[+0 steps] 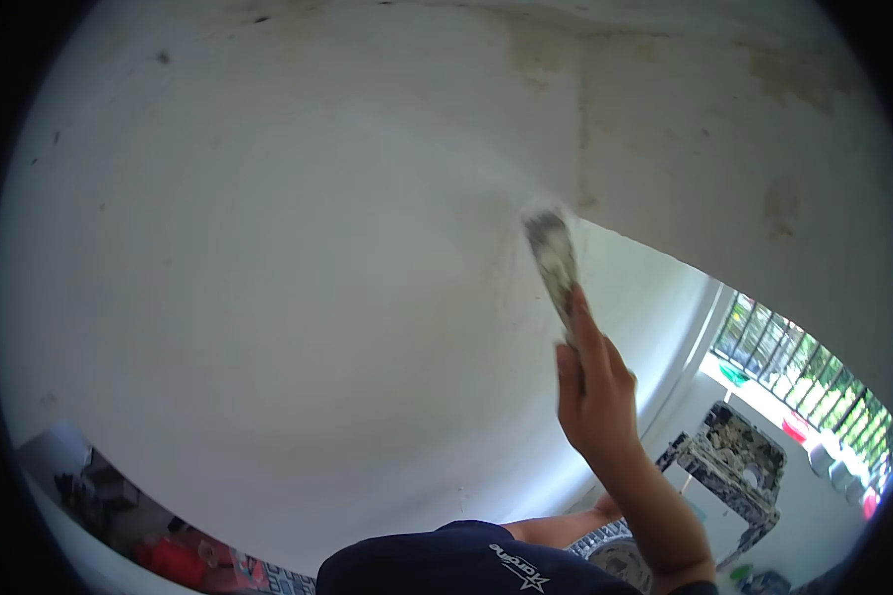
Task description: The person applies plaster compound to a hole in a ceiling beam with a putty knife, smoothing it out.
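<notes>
My right hand (600,397) is raised in the middle right, closed around the handle of a paintbrush (554,253) with dark and whitish smears along it. The brush's blurred whitish tip meets the pale wall (318,248) close to the lower end of a brown-stained seam. My index finger stretches along the handle. Low in the view, my left hand (606,507) shows only in part behind my right forearm, and its fingers are hidden. Beside it is a round greyish container (620,560), partly covered by my arm and dark shirt.
A paint-splattered stand (734,456) with messy contents is at the lower right. Behind it, a barred window (804,357) has a ledge with green, red and white items. Brown stains mark the upper surface (804,79). Red and dark objects (174,560) lie at the lower left.
</notes>
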Demonstrator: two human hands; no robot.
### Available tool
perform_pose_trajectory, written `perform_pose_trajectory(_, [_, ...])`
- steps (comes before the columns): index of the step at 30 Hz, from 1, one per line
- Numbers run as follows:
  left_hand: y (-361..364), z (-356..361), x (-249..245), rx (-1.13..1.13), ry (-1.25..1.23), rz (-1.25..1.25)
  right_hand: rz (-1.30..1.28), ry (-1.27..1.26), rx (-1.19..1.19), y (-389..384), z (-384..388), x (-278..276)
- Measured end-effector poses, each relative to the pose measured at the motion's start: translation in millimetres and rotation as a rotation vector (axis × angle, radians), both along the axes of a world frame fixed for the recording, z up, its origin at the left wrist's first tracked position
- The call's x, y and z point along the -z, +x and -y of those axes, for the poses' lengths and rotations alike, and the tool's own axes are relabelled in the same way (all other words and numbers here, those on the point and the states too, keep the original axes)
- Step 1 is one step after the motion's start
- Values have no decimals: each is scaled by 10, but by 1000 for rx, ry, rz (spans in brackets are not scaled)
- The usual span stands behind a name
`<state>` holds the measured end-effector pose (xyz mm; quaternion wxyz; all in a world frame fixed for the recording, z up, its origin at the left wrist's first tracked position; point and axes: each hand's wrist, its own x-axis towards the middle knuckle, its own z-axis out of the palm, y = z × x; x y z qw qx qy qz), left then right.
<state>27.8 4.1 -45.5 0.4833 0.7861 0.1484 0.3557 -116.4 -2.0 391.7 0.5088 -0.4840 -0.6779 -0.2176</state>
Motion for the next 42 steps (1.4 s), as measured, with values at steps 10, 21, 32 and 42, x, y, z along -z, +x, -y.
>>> perform_pose_trajectory(10, [-253, 13, -371, -5, -53, 35, -240, -632, 589, 1044, 2311, 3260])
perform_pose_trajectory(21, [-260, 30, -366, -114, 13, -161, -817, -159, 1239, 549, 3579, 3285])
perform_pose_trajectory(32, [-298, 51, -565, 24, -136, -48, -1269, -136, 1045, 369, 3641, 3155])
perform_pose_trajectory(42, [-282, 26, -525, 53, -138, -7, -1157, -189, 1146, 375, 3681, 3357])
